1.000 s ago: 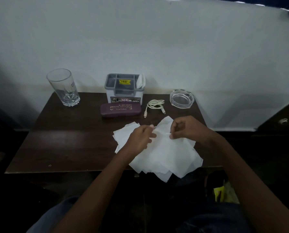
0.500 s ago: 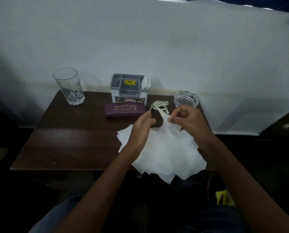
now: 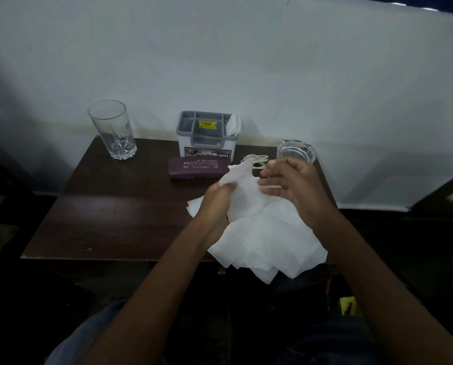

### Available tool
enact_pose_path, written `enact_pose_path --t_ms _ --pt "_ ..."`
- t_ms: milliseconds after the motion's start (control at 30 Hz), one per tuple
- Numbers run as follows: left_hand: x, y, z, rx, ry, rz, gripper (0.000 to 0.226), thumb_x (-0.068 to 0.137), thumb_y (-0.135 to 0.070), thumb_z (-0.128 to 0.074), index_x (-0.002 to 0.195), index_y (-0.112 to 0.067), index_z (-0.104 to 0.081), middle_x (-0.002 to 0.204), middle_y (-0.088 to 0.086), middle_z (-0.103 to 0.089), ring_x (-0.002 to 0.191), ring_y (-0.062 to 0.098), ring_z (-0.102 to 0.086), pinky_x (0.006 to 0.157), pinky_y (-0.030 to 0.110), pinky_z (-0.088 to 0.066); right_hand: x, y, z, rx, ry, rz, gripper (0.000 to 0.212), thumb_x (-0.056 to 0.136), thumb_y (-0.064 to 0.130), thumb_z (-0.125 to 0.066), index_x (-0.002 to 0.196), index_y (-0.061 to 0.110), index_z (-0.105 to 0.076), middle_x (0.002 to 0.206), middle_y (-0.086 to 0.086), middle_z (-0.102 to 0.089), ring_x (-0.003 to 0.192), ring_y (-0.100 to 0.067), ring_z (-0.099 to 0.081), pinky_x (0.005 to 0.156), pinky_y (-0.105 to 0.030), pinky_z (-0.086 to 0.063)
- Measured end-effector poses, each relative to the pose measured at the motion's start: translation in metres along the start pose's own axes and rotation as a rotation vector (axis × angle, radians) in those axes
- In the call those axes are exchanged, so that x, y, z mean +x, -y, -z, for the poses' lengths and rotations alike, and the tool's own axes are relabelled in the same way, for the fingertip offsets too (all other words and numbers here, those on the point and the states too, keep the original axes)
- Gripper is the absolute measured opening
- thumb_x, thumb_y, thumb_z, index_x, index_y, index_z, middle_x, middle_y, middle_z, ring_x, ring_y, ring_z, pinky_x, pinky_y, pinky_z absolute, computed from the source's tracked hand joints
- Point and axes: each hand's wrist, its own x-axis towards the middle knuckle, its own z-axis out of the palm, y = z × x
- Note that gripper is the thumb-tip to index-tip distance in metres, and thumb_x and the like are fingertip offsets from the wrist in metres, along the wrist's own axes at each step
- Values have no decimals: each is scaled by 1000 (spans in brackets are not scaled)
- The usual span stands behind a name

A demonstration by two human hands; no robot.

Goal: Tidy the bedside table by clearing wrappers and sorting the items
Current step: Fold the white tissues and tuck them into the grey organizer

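While a dark wooden bedside table (image 3: 101, 222) fills the scene, white tissue sheets (image 3: 267, 238) lie heaped over its front-right edge. Left hand (image 3: 217, 204) pinches one sheet upward; right hand (image 3: 296, 185), fingers spread, touches it. Behind stand a grey organizer (image 3: 207, 135), drinking glass (image 3: 112, 129), purple spectacle case (image 3: 193, 168), ashtray (image 3: 296, 151), coiled cable (image 3: 255, 160).

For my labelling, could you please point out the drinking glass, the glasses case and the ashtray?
drinking glass (image 3: 113, 130), head view, side wall.
glasses case (image 3: 193, 168), head view, lid.
ashtray (image 3: 296, 151), head view, rim.
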Motion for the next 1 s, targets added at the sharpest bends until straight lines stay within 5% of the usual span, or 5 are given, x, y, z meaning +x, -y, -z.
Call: enact_pose_path --t_ms 233,300,467,667,1000 --pt "-3 -17 14 -260 -41 136 17 96 -26 -46 100 -15 -59 96 7 -66 88 25 -63 78 41 -51 22 -31 33 -902 165 120 6 79 7 -66 84 6 -68 81 -6 -65 71 -12 -56 59 -16 -41" --pt "-3 -18 17 -276 -35 138 16 96 -25 -46 94 -16 -59 92 6 -65 85 24 -63 78 42 -50 25 -36 35 -928 180 69 13 76 7 -71 89 5 -68 83 -7 -65 72 -12 -56 59 -15 -41" --pt "0 -17 22 -179 -90 128 38 92 -26 -51 129 -16 -51 125 5 -59 115 28 -54 95 45 -45 27 -48 29 -1021 283 -2 23 69 2 -76 90 2 -68 72 -5 -62 62 -12 -54 61 -23 -44" --pt "2 -20 25 -173 -109 120 37 92 -25 -51 128 -16 -52 126 3 -58 113 27 -54 89 41 -46 31 -49 26 -1086 300 29 14 71 1 -74 84 0 -69 74 -4 -61 61 -7 -53 59 -20 -44" --pt "5 -19 26 -110 -78 88 41 92 -27 -52 132 -16 -50 130 3 -55 116 26 -52 95 43 -45 -8 12 26 -599 489 75 23 67 -11 -73 73 7 -59 78 -16 -65 70 -18 -60 67 -19 -50"
